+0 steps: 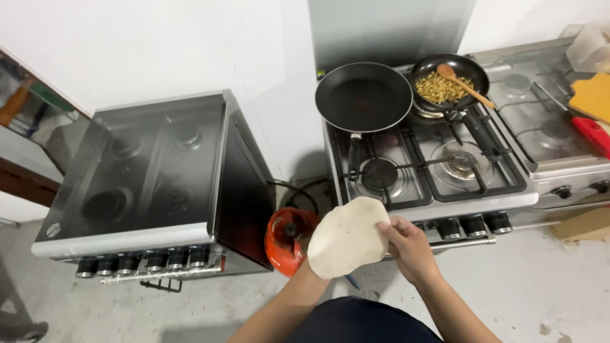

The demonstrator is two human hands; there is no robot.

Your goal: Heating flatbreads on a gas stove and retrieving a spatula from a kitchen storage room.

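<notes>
Both hands are gripping the flat dough round point(346, 238): our left hand point(318, 263) is sitting under it, mostly hidden by the dough, so we can't tell how far those fingers are curling; our right hand point(406, 244) is pinching its right edge, fingers closed over the rim.

Landmark = gas stove point(432, 165).
- Dough is hanging in front of the stove's front-left corner, off the stove, over the floor point(527, 279). Top edge of the dough is overlapping the stove's front rail in view; whether it's touching, we can't tell.
- Empty black frying pan point(363, 96) is sitting on the stove's back-left burner, handle pointing toward us. Front-left burner point(380, 173), just ahead of the pan, is standing bare.
- Smaller pan with chopped food point(450, 82) is sitting on the back-right burner, wooden spoon point(462, 82) resting in it, handle sticking out to the right.
- Knob row point(473, 225) is running along the stove's front edge, just right of our right hand.
- Red gas cylinder point(289, 240) is standing on the floor left of the stove, just beside the dough's left edge.
- Second stove with its glass lid down point(152, 171) is standing further left, beyond the cylinder.
- Right of the stove: steel counter point(540, 95) with a yellow board point(594, 95) on it.
</notes>
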